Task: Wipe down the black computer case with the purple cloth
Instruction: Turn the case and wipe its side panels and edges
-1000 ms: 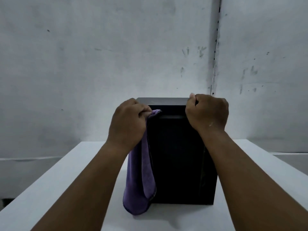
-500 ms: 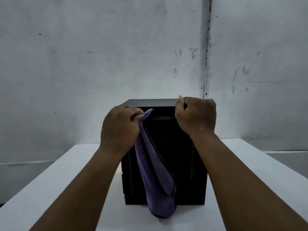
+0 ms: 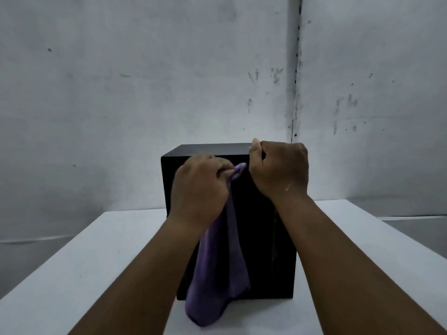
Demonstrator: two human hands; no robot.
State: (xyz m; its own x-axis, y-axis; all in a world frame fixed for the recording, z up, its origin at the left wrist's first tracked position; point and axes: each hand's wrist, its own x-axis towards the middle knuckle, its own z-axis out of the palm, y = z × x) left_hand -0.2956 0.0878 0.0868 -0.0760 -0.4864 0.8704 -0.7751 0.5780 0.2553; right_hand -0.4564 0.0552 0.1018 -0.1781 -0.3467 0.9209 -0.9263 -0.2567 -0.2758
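1. While you look down at the white table point(image 3: 72, 274), the black computer case point(image 3: 263, 238) stands upright on it, set toward the far middle, with its near face turned to you.
2. Your left hand point(image 3: 200, 189) is in front of the upper part of that near face, and its fingers are curled tight round the purple cloth point(image 3: 217, 274), bunching the top of it.
3. A small tip of the cloth pokes out to the right of your left knuckles, just beside your right hand point(image 3: 280, 170).
4. Below your left hand the cloth hangs in a long loose fold down the near face of the case, left of its middle.
5. The low end of the cloth reaches the table just in front of the case; whether it rests on the surface or only brushes it, you cannot tell.
6. Your right hand sits at the top right near corner of the case, fingers curled over the top edge and thumb up against it, so it grips the case itself.
7. Both forearms reach in from the near edge, the left crossing in front of the cloth.
8. Behind the table stands a grey, scuffed wall point(image 3: 121, 93) with a dark vertical seam point(image 3: 296, 68) to the right of the middle.
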